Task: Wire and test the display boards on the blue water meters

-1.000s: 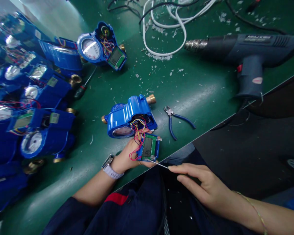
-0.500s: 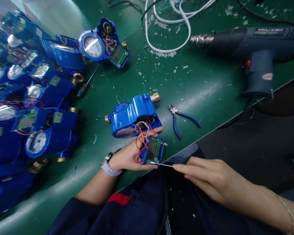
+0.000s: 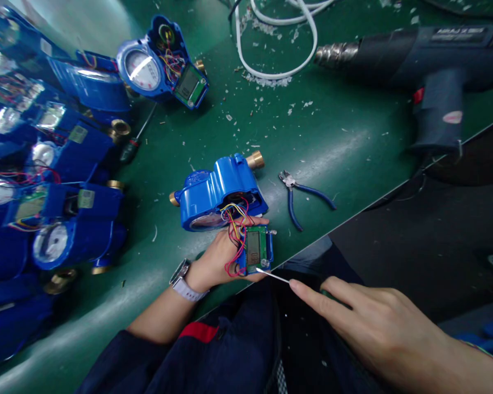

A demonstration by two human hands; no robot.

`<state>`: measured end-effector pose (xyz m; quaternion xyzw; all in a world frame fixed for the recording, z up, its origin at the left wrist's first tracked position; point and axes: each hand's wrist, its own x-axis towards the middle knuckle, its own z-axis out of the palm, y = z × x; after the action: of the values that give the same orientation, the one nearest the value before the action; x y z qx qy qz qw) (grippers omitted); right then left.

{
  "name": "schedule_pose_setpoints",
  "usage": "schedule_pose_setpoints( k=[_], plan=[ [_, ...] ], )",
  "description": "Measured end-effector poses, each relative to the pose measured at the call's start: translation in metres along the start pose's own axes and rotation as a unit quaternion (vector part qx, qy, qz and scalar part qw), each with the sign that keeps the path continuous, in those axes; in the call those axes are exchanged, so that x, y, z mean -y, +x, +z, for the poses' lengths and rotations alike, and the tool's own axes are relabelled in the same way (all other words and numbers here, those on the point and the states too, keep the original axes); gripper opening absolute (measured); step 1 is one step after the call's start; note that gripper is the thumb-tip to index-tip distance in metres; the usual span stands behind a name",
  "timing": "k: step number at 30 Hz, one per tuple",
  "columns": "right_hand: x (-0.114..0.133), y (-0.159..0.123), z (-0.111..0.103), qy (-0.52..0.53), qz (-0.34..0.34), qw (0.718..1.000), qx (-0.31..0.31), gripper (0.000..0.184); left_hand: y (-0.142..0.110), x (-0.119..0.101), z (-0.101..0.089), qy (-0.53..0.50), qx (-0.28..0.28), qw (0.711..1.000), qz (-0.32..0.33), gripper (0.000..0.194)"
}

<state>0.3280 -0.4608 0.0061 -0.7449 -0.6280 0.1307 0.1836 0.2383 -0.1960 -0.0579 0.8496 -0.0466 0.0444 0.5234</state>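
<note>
My left hand (image 3: 217, 260) grips a small green display board (image 3: 255, 249) in a blue frame, tied by red, yellow and blue wires to an open blue water meter (image 3: 218, 191) lying on the green mat (image 3: 332, 148). My right hand (image 3: 365, 323) hovers over my lap with fingers spread. Its forefinger and thumb pinch a thin white strip (image 3: 273, 275) whose far end touches the board's lower corner.
Blue-handled cutters (image 3: 302, 197) lie right of the meter. A dark heat gun (image 3: 427, 60) rests at the back right, with white cable (image 3: 279, 33) behind. Several blue meters (image 3: 61, 158) crowd the left, with a screwdriver (image 3: 137, 137) beside them. White scraps litter the mat.
My right hand has drawn a little away from the board and its fingers have spread. The left hand has tilted the board slightly; the view has shifted.
</note>
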Motion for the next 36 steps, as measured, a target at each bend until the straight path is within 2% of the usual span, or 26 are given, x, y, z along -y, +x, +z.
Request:
schedule_pose_setpoints(
  k=[6, 10, 11, 13, 16, 17, 20, 22, 24, 26, 28, 30, 33, 34, 36],
  plan=[
    [0.0, 0.008, 0.001, 0.155, 0.057, 0.986, 0.008, 0.041, -0.002, 0.0, 0.005, 0.01, -0.028, 1.0, -0.011, 0.08],
    [-0.003, 0.006, 0.007, 0.031, 0.006, 0.998, -0.057, 0.044, -0.004, 0.0, 0.008, 0.003, -0.026, 0.999, -0.042, 0.083],
    [-0.003, 0.006, 0.008, 0.027, 0.004, 0.998, -0.062, 0.044, -0.004, 0.0, 0.008, 0.007, -0.028, 0.999, -0.045, 0.084],
    [-0.002, 0.007, 0.011, 0.108, 0.035, 0.992, -0.048, 0.041, -0.004, 0.0, 0.008, 0.017, -0.032, 0.998, -0.045, 0.083],
    [0.0, 0.009, 0.016, 0.265, 0.099, 0.959, -0.023, 0.034, -0.002, -0.002, 0.007, 0.023, -0.033, 0.999, -0.037, 0.077],
    [0.0, 0.008, 0.018, 0.27, 0.103, 0.957, -0.026, 0.034, -0.001, -0.003, 0.006, 0.026, -0.031, 0.998, -0.039, 0.076],
    [-0.001, 0.003, 0.024, 0.154, 0.064, 0.984, -0.068, 0.041, 0.001, -0.006, 0.005, 0.042, -0.036, 0.998, -0.037, 0.075],
    [-0.003, 0.001, 0.026, 0.121, 0.046, 0.989, -0.078, 0.043, 0.002, -0.007, 0.005, 0.052, -0.04, 0.997, -0.031, 0.075],
    [-0.003, 0.002, 0.027, 0.206, 0.074, 0.974, -0.05, 0.039, 0.002, -0.007, 0.005, 0.056, -0.039, 0.997, -0.031, 0.075],
    [-0.003, 0.005, 0.027, 0.319, 0.13, 0.939, -0.009, 0.035, 0.002, -0.006, 0.005, 0.058, -0.037, 0.997, -0.036, 0.075],
    [-0.004, 0.008, 0.029, 0.366, 0.158, 0.917, 0.004, 0.034, 0.002, -0.005, 0.005, 0.055, -0.038, 0.997, -0.032, 0.075],
    [-0.006, 0.007, 0.033, 0.318, 0.116, 0.94, -0.036, 0.035, 0.001, -0.005, 0.005, 0.053, -0.041, 0.997, -0.026, 0.075],
    [-0.012, 0.005, 0.041, 0.156, 0.012, 0.981, -0.114, 0.037, 0.001, -0.004, 0.005, 0.056, -0.045, 0.997, -0.02, 0.075],
    [-0.014, 0.004, 0.043, 0.133, -0.004, 0.984, -0.122, 0.038, 0.001, -0.003, 0.005, 0.058, -0.047, 0.997, -0.016, 0.076],
    [-0.016, 0.005, 0.047, 0.188, 0.002, 0.975, -0.12, 0.037, 0.001, -0.002, 0.005, 0.057, -0.048, 0.997, -0.008, 0.076]
  ],
)
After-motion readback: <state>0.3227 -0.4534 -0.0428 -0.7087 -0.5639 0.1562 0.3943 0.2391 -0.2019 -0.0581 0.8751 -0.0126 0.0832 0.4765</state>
